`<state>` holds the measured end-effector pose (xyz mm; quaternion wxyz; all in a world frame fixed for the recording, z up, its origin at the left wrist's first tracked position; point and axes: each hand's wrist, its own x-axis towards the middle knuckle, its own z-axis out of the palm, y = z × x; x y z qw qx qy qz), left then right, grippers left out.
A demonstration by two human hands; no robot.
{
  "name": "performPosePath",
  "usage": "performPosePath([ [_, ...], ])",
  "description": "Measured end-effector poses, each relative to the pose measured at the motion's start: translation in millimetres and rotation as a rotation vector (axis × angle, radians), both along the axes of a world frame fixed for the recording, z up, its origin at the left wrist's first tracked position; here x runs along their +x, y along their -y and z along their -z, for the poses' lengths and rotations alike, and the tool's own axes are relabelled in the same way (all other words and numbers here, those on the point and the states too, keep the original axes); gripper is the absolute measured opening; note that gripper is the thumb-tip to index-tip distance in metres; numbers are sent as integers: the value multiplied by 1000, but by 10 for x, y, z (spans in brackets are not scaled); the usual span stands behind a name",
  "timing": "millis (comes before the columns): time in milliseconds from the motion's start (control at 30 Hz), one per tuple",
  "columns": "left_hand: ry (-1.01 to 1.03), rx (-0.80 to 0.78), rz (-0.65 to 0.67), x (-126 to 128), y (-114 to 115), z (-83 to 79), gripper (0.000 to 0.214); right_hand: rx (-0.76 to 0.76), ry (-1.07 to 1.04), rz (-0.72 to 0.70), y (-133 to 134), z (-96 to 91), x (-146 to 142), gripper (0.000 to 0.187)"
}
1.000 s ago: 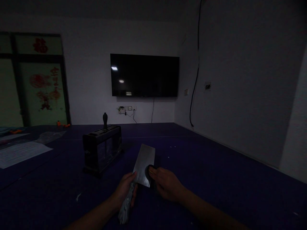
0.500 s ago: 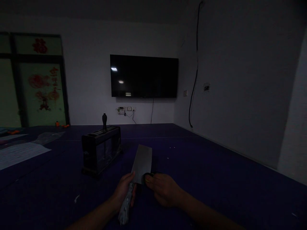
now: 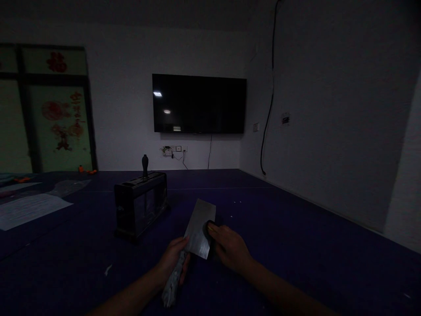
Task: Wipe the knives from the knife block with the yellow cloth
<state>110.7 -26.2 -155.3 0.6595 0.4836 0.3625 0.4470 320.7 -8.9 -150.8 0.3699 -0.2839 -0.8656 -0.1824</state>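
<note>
In the head view, the cleaver is held above the purple surface, to the right of the black boxlike unit and apart from it. The blade is tilted away from the wearer, with its broad face exposed. The work is judged to be under way: a dark rounded piece is applied to the right-hand part of the blade face, and neither item has been set down. The finish of the metal cannot be assessed in this light; the amount of work left therefore cannot be determined. The handle, apparently wrapped in plastic, is gripped near the blade by the left hand, with the thumb laid at the blade's heel and the fingers curled beneath. The dark rounded piece is pinched by the right hand, its fingers drawn together; the thumb's exact placement cannot be told.
</note>
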Motion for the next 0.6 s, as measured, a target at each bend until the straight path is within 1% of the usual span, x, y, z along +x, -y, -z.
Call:
performPosePath([
  [100,-1,-3,12,-2,-19,18,43,-7,-10,23,-11,-8,6,55],
  [233,1,-6,8,-2,-25,35,43,-35,29,27,13,-22,0,54],
  [400,-17,-6,-10,3,7,15,43,-40,46,43,30,-21,-8,53],
  [600,-26,-11,-12,5,18,13,44,-26,47,-14,29,-5,-5,53],
])
